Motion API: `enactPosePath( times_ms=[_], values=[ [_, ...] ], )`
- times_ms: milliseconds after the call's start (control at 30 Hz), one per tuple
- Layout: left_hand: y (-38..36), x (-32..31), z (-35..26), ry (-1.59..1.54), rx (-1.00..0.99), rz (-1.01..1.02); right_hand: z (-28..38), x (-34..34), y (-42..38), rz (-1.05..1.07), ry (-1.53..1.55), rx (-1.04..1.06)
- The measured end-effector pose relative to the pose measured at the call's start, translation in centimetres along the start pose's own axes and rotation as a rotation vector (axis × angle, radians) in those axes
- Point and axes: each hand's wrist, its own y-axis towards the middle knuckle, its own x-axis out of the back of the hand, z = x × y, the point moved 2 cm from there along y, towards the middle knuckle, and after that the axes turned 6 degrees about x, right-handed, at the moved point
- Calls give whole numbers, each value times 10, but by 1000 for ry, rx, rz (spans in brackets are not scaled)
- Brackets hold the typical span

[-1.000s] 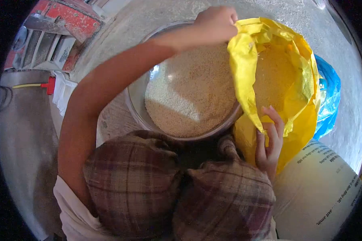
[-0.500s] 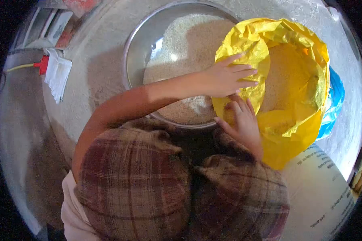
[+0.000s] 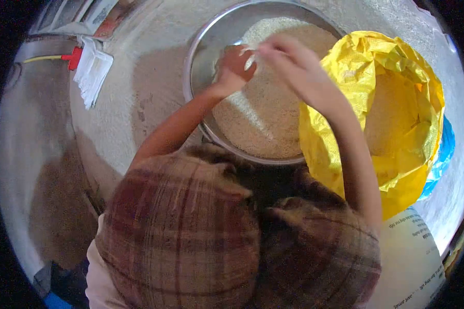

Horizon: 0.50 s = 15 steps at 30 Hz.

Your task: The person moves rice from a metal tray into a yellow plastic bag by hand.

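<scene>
A wide metal basin (image 3: 189,77) holds a heap of pale brown, grain-like meal (image 3: 273,121). My left hand (image 3: 234,68) is over the basin's left part, its fingers smeared by motion. My right hand (image 3: 296,67) reaches in from the right, above the meal, with its blurred fingertips close to the left hand. Whether anything sits between the fingers cannot be made out. Beside the basin on the right stands a yellow bag (image 3: 340,154), its crumpled mouth wide and similar meal (image 3: 389,113) inside. My right forearm passes in front of the bag's left side.
Behind the yellow bag shows a blue plastic bag (image 3: 441,159). A printed pale sack (image 3: 407,257) lies at the lower right. On the left are a white pleated object (image 3: 94,69) and a red piece (image 3: 74,58) with a yellow cord, on the concrete floor (image 3: 154,92).
Both hands have left the yellow bag's folded rim and moved left over the basin. The view has shifted slightly, and the bag's near flap stands more upright.
</scene>
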Motion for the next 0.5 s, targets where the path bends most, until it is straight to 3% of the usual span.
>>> enactPosePath(
  times_ms=[67, 133, 167, 233, 267, 333, 367, 433, 467, 500],
  values=[
    [-7, 4, 10, -12, 18, -62, -48, -27, 18, 141, -436, 85],
    [-13, 6, 15, 57, 111, -82, -85, -52, 8, 243, -349, -384],
    [-13, 4, 11, 51, 105, -84, -107, -65, -9, 237, -356, -386],
    [-19, -2, -3, -42, 112, -12, -119, -80, -46, -277, -363, -205],
    [-22, -5, -9, -89, 124, 23, -120, -82, -50, -271, -365, -210],
    [-28, -7, -17, -146, 212, 29, -119, -78, -58, -470, -192, -537],
    [-32, -8, -23, -251, 308, 92, -105, -73, -56, -468, -198, -533],
    [-35, -10, -36, -361, 384, 159, -88, -71, -57, -343, 252, -1026],
    [-39, -15, -39, -673, 616, 198, -98, -77, -58, -355, 247, -1021],
    [-42, -20, -42, -981, 851, 237, -114, -85, -58, -507, 88, -816]
  ],
)
